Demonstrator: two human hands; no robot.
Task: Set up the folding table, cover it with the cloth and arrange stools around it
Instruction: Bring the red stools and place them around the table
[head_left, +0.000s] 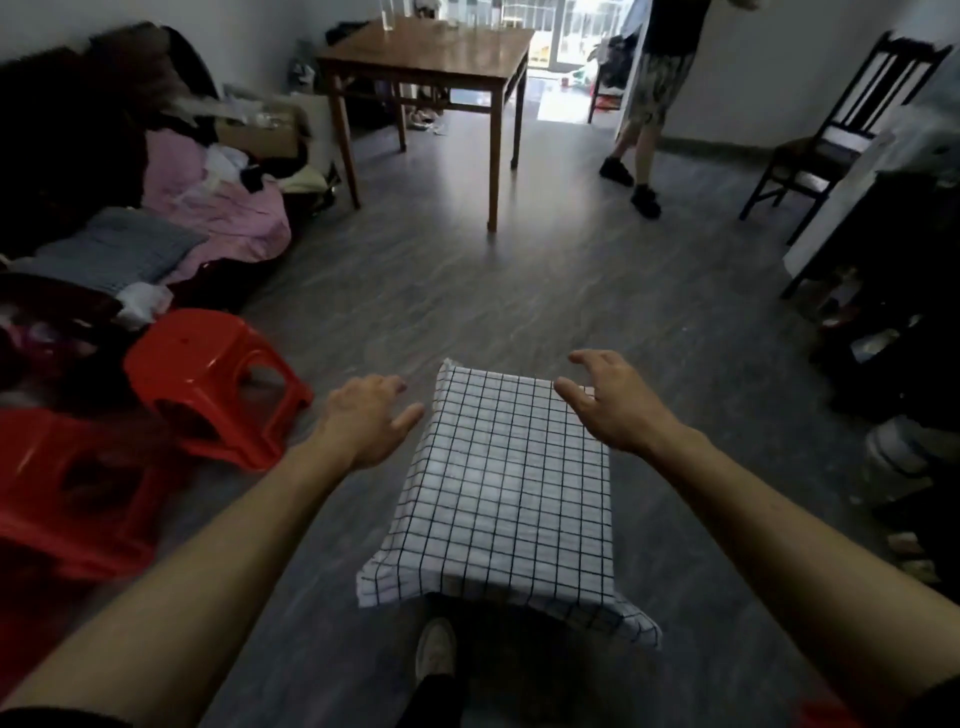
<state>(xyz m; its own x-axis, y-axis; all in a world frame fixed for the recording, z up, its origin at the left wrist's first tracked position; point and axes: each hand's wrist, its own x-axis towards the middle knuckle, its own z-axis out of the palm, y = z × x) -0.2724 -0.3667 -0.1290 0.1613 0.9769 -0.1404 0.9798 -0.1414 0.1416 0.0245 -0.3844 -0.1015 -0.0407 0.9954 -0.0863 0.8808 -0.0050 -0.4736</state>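
Head view: one camera, looking forward and down over both arms.
Left hand (366, 423): stretched forward, palm down, fingers loosely spread and holding nothing; its thumb tip lies just beside the cloth's left edge, and contact cannot be told.
Right hand (615, 402): stretched forward, fingers gently bent and spread, grasping nothing; it is over the cloth's far right corner, and whether it touches cannot be told.
Cloth (511, 488): white with a dark grid, spread flat between the two hands, its near corners hanging down toward the person.
Folding table: wholly hidden under the cloth; only the flat shape it gives the cloth shows.
Near red stool (67, 488): left of the left forearm, well apart from the fingers, lying tipped on the floor.
Far red stool (218, 379): just left of the left fingers, tilted, also on the floor.
Shoe (435, 649): pale, below the cloth's near edge, between the forearms.
Wooden table (431, 57): far beyond both sets of fingertips.
Dark chair (836, 135): far right, by the wall.
Another person (649, 98): standing beyond the right fingers, near the doorway.
Bedding pile (208, 197): pink and grey, far left beyond the stools.
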